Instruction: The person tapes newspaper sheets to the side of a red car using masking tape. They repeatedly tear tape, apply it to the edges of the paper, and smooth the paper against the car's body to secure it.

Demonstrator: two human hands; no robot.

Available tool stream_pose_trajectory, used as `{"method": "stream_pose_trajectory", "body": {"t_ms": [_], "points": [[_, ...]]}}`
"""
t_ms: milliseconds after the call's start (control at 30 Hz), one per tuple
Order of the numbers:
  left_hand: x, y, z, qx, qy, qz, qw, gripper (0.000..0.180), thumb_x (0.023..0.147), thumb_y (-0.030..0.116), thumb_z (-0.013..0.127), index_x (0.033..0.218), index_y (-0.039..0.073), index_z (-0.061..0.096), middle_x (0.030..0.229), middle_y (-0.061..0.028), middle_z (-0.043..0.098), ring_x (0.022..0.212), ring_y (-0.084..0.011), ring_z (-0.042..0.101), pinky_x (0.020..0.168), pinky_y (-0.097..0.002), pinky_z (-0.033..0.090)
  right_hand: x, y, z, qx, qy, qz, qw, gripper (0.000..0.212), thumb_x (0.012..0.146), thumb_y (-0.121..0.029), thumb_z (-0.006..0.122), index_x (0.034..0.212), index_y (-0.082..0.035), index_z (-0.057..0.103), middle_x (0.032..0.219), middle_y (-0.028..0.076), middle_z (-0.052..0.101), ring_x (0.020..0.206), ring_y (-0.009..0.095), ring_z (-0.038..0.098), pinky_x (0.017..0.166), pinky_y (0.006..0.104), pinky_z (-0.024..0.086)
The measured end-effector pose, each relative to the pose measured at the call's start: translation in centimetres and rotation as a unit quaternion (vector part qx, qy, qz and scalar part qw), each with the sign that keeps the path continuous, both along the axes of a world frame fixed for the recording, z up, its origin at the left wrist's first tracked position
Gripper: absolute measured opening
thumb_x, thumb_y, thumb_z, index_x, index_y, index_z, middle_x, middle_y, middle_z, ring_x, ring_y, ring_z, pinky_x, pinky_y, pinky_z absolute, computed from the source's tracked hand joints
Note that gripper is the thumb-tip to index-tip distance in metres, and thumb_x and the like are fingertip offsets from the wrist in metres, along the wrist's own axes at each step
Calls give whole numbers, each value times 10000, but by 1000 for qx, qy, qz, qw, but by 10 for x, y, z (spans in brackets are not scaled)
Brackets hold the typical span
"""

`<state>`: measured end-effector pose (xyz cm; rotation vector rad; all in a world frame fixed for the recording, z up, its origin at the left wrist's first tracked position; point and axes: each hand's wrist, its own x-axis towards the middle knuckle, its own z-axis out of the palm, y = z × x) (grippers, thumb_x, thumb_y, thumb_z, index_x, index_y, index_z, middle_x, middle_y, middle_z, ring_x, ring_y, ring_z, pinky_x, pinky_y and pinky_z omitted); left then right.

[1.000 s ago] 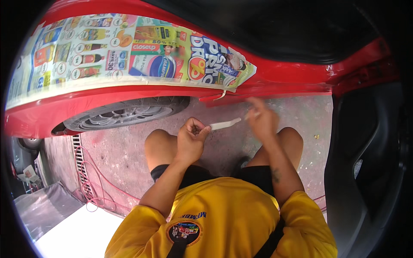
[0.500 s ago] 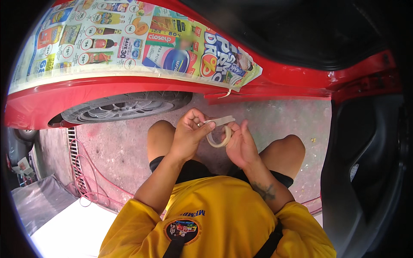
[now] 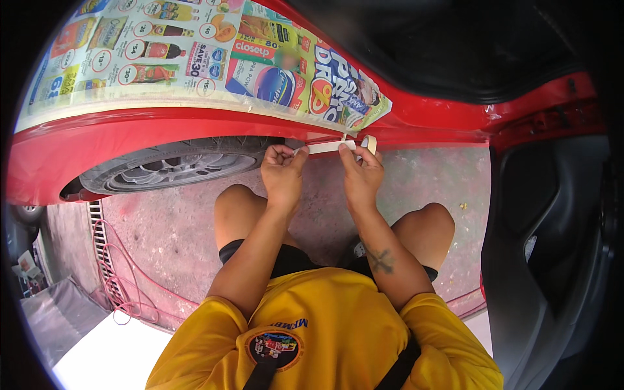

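I squat beside a red car body whose panel is covered with colourful printed paper. My left hand pinches the free end of a strip of pale masking tape. My right hand grips the other end, where the small tape roll sits at my fingertips. The strip is stretched level between both hands, close against the lower red edge of the car, just under the paper's corner.
A tyre with a silver wheel sits in the arch to the left. A dark open car door stands at the right. A metal drain grate and a red cord lie on the stained concrete floor.
Both hands rose from near my knees up to the car's lower edge. The tape, looped slack half a second ago, is now pulled straight between them.
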<state>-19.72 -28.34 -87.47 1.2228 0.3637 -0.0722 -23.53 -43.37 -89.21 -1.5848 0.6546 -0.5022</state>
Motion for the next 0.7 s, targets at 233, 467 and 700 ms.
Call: {"method": "stream_pose_trajectory", "body": {"t_ms": [233,467,700], "points": [[6,-1,0,16,-26,3,1000,276,993,14,859,1022,66,589,915,6,636,715,-32,545,635,-228,412,3,1,-5,-16,4,-24,1000,262,948,-253,936,930,-12,837,1111,61,591,931,155,565,808,323,460],[6,-2,3,11,-27,1,1000,262,1003,2,843,1024,57,588,890,-14,665,731,-42,584,646,-229,432,6,4,0,22,-15,-18,999,241,970,-185,941,979,26,826,1191,58,552,1005,117,551,879,282,438],[6,-2,4,14,-27,5,1000,252,1005,-11,833,1029,50,589,898,-35,690,775,-74,654,682,-235,479,8,3,-1,15,4,-16,1000,248,961,-192,944,961,26,825,1170,54,554,990,120,548,868,290,440]]}}
